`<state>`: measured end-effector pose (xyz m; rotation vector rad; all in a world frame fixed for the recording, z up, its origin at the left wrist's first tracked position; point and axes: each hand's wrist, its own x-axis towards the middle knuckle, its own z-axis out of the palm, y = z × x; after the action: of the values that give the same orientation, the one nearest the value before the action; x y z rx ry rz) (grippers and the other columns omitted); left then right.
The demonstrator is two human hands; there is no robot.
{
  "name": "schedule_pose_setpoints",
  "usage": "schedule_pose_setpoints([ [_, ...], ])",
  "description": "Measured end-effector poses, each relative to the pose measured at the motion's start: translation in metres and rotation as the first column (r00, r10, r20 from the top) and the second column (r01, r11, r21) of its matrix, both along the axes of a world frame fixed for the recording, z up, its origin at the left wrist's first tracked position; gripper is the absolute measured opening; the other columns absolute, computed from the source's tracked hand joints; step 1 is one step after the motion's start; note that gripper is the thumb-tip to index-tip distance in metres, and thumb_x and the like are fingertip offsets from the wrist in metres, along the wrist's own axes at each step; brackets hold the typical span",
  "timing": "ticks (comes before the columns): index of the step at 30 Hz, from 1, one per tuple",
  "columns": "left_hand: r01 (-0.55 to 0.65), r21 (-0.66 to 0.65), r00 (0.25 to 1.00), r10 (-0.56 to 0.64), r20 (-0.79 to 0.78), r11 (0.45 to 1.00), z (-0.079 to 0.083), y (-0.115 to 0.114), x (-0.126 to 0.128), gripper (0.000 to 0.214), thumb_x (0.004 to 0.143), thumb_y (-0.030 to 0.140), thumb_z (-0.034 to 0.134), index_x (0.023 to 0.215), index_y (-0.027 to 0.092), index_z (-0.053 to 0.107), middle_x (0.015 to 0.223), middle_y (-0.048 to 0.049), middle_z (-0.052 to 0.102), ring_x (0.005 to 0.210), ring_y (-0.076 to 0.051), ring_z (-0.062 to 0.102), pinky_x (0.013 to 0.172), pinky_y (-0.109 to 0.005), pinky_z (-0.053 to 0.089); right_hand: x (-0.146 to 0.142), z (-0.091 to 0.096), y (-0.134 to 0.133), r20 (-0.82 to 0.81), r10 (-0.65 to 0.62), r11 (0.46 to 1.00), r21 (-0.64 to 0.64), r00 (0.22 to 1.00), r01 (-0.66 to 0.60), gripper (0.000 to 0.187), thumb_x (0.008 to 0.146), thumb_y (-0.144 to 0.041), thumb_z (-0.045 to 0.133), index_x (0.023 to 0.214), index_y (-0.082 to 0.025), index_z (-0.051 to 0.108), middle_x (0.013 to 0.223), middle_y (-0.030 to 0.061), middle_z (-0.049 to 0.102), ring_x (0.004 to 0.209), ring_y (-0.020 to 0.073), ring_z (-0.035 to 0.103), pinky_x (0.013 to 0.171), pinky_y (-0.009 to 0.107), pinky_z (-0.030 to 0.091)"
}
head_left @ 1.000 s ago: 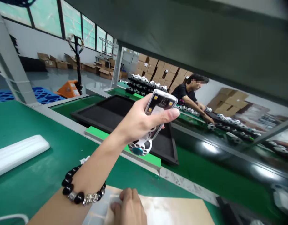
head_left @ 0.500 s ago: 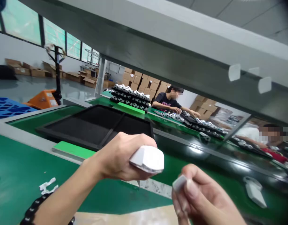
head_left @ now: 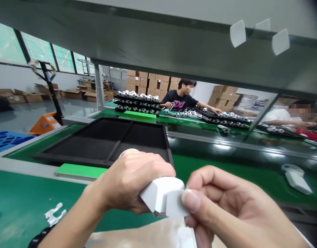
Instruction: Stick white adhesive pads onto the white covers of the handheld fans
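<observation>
My left hand (head_left: 132,182) is wrapped around a white plastic housing (head_left: 160,193), whose faceted end sticks out toward the right. Most of its body is hidden by the fingers. Between thumb and fingers, my right hand (head_left: 225,199) pinches a small flat whitish piece (head_left: 174,204) with rounded corners. That piece overlaps the housing's end in view; I cannot tell whether it touches. Below both hands lies a brown sheet (head_left: 145,236) with a glossy patch.
A black divided tray (head_left: 93,137) lies ahead between green blocks (head_left: 81,170). A white part (head_left: 297,179) rests at right, a small white clip (head_left: 55,214) at left. Overhead runs a grey beam (head_left: 148,44) bearing translucent pieces (head_left: 238,33). Two people work beyond, near football-patterned items (head_left: 137,96).
My right hand has moved left and up, bringing the flat piece to the housing's end. The housing is turned slightly. The camera view has shifted and levelled.
</observation>
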<state>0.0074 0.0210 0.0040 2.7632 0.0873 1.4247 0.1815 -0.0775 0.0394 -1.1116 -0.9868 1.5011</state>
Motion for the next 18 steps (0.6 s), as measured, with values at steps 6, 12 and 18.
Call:
schedule_pose_setpoints([
  [6, -0.029, 0.027, 1.0, 0.03, -0.011, 0.999, 0.0009, -0.0011, -0.0005, 0.017, 0.102, 0.034, 0.044, 0.1, 0.019, 0.052, 0.078, -0.0018, 0.069, 0.065, -0.014, 0.067, 0.06, -0.024, 0.047, -0.0041, 0.002, 0.0001, 0.048, -0.03, 1.0, -0.004, 0.998, 0.03, 0.034, 0.059, -0.036, 0.094, 0.065, -0.019, 0.064, 0.05, -0.0043, 0.062, 0.039, 0.008, 0.058, 0.04, 0.015, 0.043],
  [12, -0.039, 0.032, 0.999, 0.04, -0.026, 0.999, 0.003, -0.0019, -0.0016, 0.018, 0.102, 0.034, 0.041, 0.101, 0.02, 0.051, 0.077, -0.0022, 0.069, 0.064, -0.014, 0.066, 0.061, -0.024, 0.048, -0.0052, 0.0042, -0.0005, 0.056, -0.034, 0.999, -0.012, 0.998, 0.035, 0.033, 0.059, -0.033, 0.094, 0.063, -0.019, 0.064, 0.052, -0.0038, 0.064, 0.041, 0.008, 0.059, 0.041, 0.014, 0.043],
  [18, -0.044, 0.045, 0.999, 0.046, -0.028, 0.998, 0.0037, -0.0024, -0.0024, 0.013, 0.099, 0.031, 0.043, 0.102, 0.021, 0.05, 0.076, -0.0028, 0.069, 0.064, -0.015, 0.067, 0.062, -0.024, 0.05, -0.004, 0.0047, 0.0, 0.058, -0.004, 1.0, -0.023, 0.998, 0.005, 0.032, 0.061, -0.031, 0.093, 0.064, -0.019, 0.064, 0.052, -0.0042, 0.065, 0.041, 0.0079, 0.06, 0.042, 0.014, 0.044],
])
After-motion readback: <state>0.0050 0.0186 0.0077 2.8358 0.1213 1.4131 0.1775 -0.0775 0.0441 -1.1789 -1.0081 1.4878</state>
